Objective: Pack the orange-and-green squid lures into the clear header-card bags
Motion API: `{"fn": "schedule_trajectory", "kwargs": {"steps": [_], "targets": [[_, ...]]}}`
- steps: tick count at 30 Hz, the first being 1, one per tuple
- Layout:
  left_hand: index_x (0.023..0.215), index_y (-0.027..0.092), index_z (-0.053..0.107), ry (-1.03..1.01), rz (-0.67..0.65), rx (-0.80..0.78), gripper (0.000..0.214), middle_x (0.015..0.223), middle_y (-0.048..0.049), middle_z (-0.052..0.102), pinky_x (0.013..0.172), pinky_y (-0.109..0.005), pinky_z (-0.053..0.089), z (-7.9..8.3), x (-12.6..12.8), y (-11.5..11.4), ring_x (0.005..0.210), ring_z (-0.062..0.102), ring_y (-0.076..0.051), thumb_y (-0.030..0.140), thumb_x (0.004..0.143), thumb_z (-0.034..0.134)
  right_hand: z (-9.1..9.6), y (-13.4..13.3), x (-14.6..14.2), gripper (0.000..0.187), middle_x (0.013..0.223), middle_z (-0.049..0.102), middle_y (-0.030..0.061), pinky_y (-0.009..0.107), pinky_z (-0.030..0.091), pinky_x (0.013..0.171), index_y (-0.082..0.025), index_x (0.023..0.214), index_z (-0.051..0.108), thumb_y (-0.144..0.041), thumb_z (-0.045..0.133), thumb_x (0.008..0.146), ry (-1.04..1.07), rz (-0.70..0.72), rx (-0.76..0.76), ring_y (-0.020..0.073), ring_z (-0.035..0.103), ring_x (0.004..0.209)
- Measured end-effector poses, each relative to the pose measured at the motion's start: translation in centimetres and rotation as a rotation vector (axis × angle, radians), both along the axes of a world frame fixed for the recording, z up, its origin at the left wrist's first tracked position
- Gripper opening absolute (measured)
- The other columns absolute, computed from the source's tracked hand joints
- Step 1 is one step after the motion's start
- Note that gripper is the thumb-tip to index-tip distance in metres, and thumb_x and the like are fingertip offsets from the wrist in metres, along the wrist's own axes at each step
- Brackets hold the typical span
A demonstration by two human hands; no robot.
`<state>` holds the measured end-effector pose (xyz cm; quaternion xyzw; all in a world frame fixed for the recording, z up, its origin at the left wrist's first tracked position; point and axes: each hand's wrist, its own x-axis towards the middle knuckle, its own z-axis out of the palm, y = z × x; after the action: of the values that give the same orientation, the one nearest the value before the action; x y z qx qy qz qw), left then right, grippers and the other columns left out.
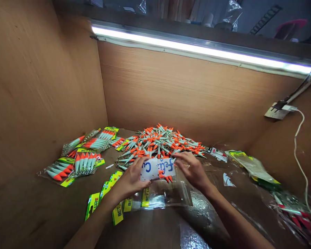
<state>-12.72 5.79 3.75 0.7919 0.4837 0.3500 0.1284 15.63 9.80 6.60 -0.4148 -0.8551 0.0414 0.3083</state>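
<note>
My left hand is closed around the left end of a white holder with blue handwriting, which hangs above the middle of the table. Orange lure tips show at its lower edge; whether they sit in the holder or beyond it I cannot tell. Close to the holder's right end is my right hand, its fingers bent and apart. Just behind both hands lies a big pile of orange and pale fishing lures. Below the holder, clear plastic bags with yellow-green header cards lie fanned out.
Filled lure packets are grouped at the left. More clear bags lie at the right, with a packet of red and white items nearer me. Wooden panels enclose the table. A white cable hangs from a socket on the right.
</note>
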Motion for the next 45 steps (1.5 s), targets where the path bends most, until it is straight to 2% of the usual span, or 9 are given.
{"fn": "schedule_trajectory", "kwargs": {"steps": [3, 10, 17, 21, 26, 33, 37, 41, 45], "targets": [[0.132, 0.024, 0.043, 0.003, 0.122, 0.027, 0.069, 0.132, -0.0094, 0.052, 0.102, -0.046, 0.045, 0.2, -1.2, 0.7, 0.121, 0.053, -0.031, 0.022, 0.07, 0.071, -2.3, 2.3, 1.1, 0.027, 0.108, 0.07, 0.0077, 0.032, 0.045, 0.085, -0.022, 0.111, 0.071, -0.032, 0.049, 0.099, -0.069, -0.22, -0.152, 0.0221, 0.061, 0.1], [0.131, 0.025, 0.044, 0.0, 0.172, 0.01, 0.069, 0.129, -0.0075, 0.054, 0.097, -0.045, 0.048, 0.1, -1.7, 1.2, 0.118, 0.055, -0.031, 0.025, 0.068, 0.071, -6.5, 4.6, -1.4, 0.015, 0.091, 0.072, 0.0051, 0.027, 0.042, 0.076, -0.024, 0.097, 0.075, -0.029, 0.062, 0.091, -0.153, -0.206, -0.168, 0.0217, 0.062, 0.091], [0.131, 0.024, 0.042, 0.003, 0.171, 0.035, 0.069, 0.13, -0.0097, 0.052, 0.101, -0.049, 0.045, -0.3, -2.1, 1.5, 0.122, 0.051, -0.032, 0.021, 0.069, 0.07, -4.6, 3.6, -0.4, 0.023, 0.104, 0.069, 0.0084, 0.031, 0.046, 0.086, -0.018, 0.108, 0.069, -0.026, 0.049, 0.1, 0.003, -0.219, -0.054, 0.0211, 0.061, 0.099], [0.133, 0.025, 0.042, 0.019, 0.131, 0.028, 0.071, 0.132, -0.009, 0.052, 0.101, -0.049, 0.045, -0.1, -1.4, 1.1, 0.122, 0.052, -0.031, 0.019, 0.069, 0.071, -2.5, 0.8, 0.7, 0.023, 0.101, 0.067, 0.0078, 0.033, 0.049, 0.083, -0.021, 0.113, 0.068, -0.028, 0.05, 0.101, 0.165, -0.045, 0.091, 0.0212, 0.061, 0.096], [0.133, 0.026, 0.043, 0.033, 0.014, 0.012, 0.069, 0.132, -0.0082, 0.053, 0.103, -0.045, 0.045, 0.1, 0.5, 0.2, 0.123, 0.053, -0.03, 0.018, 0.07, 0.07, -0.5, -1.2, -1.2, 0.015, 0.088, 0.068, 0.0055, 0.032, 0.044, 0.075, -0.024, 0.1, 0.073, -0.027, 0.058, 0.097, -0.087, 0.026, 0.177, 0.0205, 0.057, 0.086], [0.132, 0.028, 0.044, -0.012, 0.006, 0.015, 0.07, 0.129, -0.0057, 0.056, 0.099, -0.042, 0.047, 0.4, 1.8, -0.5, 0.117, 0.056, -0.028, 0.018, 0.069, 0.072, 0.3, -0.1, -4.4, 0.017, 0.079, 0.066, 0.0025, 0.031, 0.037, 0.072, -0.022, 0.079, 0.072, -0.025, 0.064, 0.094, -0.269, 0.176, 0.223, 0.0178, 0.049, 0.078], [0.132, 0.028, 0.044, -0.011, 0.001, 0.006, 0.071, 0.129, -0.0051, 0.055, 0.099, -0.041, 0.048, 0.3, 1.3, -0.3, 0.117, 0.056, -0.028, 0.018, 0.068, 0.072, 0.6, 0.0, -4.0, 0.012, 0.086, 0.069, 0.0035, 0.032, 0.04, 0.079, -0.025, 0.093, 0.074, -0.022, 0.062, 0.094, -0.181, 0.24, 0.207, 0.0195, 0.052, 0.085], [0.132, 0.026, 0.042, -0.009, 0.086, 0.063, 0.07, 0.133, -0.0081, 0.052, 0.104, -0.047, 0.044, -0.2, 0.1, 0.5, 0.123, 0.053, -0.031, 0.02, 0.069, 0.071, -0.6, 0.3, -2.5, 0.022, 0.105, 0.07, 0.0086, 0.031, 0.044, 0.082, -0.02, 0.111, 0.067, -0.026, 0.049, 0.1, 0.14, 0.003, 0.073, 0.0205, 0.06, 0.094], [0.13, 0.024, 0.042, -0.042, 0.25, 0.081, 0.068, 0.126, -0.0083, 0.054, 0.098, -0.047, 0.048, -0.1, -1.4, 1.2, 0.114, 0.057, -0.03, 0.023, 0.069, 0.072, -3.9, 1.0, -1.6, 0.021, 0.08, 0.072, 0.0056, 0.026, 0.039, 0.064, -0.019, 0.086, 0.069, -0.029, 0.053, 0.095, 0.018, -0.207, -0.257, 0.0182, 0.064, 0.073]]}}
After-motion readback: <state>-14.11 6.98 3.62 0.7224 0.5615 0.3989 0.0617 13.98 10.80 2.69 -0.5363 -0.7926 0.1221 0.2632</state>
